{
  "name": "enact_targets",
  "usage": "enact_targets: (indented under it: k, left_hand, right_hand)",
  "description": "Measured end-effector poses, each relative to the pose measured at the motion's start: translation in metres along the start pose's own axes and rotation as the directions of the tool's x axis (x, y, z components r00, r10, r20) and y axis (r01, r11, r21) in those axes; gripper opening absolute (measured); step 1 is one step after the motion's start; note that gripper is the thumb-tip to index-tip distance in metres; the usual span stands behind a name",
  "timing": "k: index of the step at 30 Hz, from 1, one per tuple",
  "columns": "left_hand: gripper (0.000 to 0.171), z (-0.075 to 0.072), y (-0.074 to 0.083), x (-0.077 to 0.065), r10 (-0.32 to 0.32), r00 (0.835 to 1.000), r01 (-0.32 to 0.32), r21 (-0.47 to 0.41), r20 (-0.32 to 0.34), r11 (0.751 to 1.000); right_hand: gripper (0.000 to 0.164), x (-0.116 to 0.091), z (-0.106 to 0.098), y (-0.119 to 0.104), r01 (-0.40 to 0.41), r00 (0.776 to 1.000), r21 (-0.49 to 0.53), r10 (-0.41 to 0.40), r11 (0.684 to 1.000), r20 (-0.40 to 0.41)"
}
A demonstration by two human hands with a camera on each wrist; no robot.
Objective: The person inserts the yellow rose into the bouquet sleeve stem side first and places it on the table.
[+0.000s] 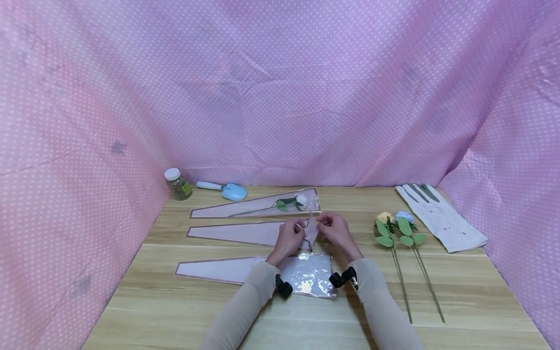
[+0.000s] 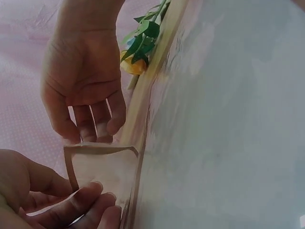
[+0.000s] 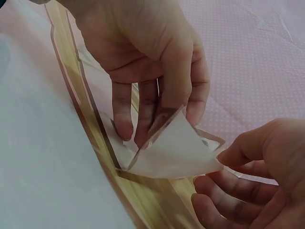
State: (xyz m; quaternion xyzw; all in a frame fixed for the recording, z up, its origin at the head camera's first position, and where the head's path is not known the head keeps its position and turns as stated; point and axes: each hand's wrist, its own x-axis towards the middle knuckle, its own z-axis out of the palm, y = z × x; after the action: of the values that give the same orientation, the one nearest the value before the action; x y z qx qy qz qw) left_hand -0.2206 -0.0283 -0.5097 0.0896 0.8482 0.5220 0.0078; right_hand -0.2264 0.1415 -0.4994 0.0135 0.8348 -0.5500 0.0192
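Both hands work at the wide end of the middle flower sleeve [image 1: 236, 235], a tapered pale wrapper with a brown border. My left hand [image 1: 290, 236] pinches the sleeve's edge, with some fingers inside its raised mouth in the right wrist view. Opposite it, my right hand [image 1: 337, 232] pinches the edge between thumb and fingers, as the right wrist view shows. The sleeve's end [image 3: 174, 152] stands up and spread between the two hands. Beyond it lies another sleeve [image 1: 210, 213] with a white rose [image 1: 301, 201] on it; a third sleeve [image 1: 205, 269] lies nearer, partly under the left forearm.
To the right lie a yellow rose [image 1: 385, 218] and a blue rose [image 1: 404, 216] with long stems. A white glove [image 1: 446, 223] is behind them. At the back left are a white-lidded jar [image 1: 178, 184] and a light blue trowel [image 1: 234, 192]. Pink dotted cloth [image 1: 280, 97] surrounds the wooden table.
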Motion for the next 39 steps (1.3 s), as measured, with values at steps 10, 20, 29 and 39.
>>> enact_targets:
  k: [10,20,29,39]
  left_hand:
    - [0.008,-0.002,-0.005,0.008,-0.085,0.996,0.085,-0.017,-0.015,0.996]
    - [0.009,-0.002,-0.011,0.013,-0.163,0.987,0.161,-0.107,-0.002,0.981]
    - [0.009,-0.005,-0.009,0.016,-0.206,0.978,0.208,-0.138,0.032,0.968]
    - [0.01,-0.003,-0.01,0.017,-0.193,0.981,0.194,-0.136,0.014,0.972]
  right_hand:
    - [0.021,0.0,0.0,0.0,0.04,0.999,-0.024,-0.04,0.999,0.009]
    - [0.023,-0.001,-0.003,0.003,0.02,1.0,0.011,-0.02,1.0,0.019]
    - [0.021,0.002,-0.004,0.008,0.036,0.999,0.004,-0.036,0.999,0.018]
    - [0.023,0.003,-0.005,0.01,0.019,1.0,0.012,-0.02,1.0,0.024]
